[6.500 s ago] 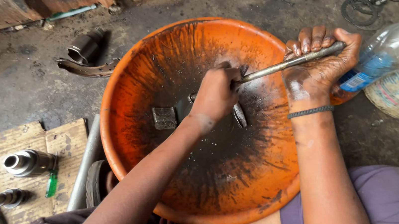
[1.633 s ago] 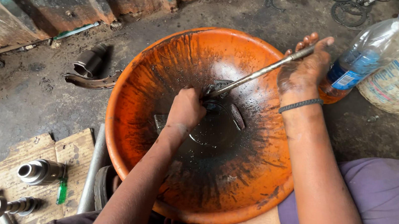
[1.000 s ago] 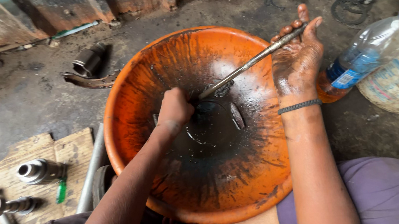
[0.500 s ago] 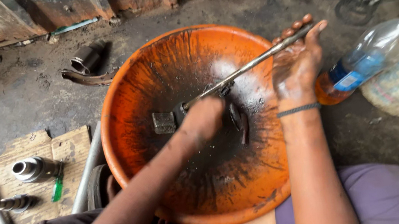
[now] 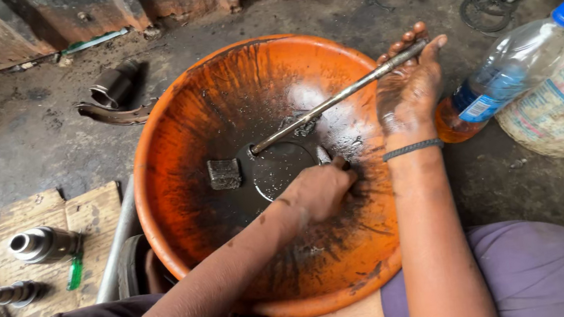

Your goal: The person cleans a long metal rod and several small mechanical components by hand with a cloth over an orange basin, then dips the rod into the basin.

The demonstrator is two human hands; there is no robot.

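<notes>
I saw the right hand [image 5: 407, 91] curled around the upper end of a long metal rod [image 5: 339, 97] at the orange basin's [image 5: 170, 107] far right rim, its tip down in the oily centre. The left hand [image 5: 321, 191], fingers bunched, pressed something hidden just below that tip.

greasy metal rod [image 5: 339, 97], slanting into orange basin [image 5: 182, 212]

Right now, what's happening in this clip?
A person sits on the ground with a greasy orange basin in their lap. The right hand holds a long metal rod slanting down into the dark oily puddle at the bottom. The left hand reaches into that puddle. A plastic bottle lies beside the basin.
</notes>
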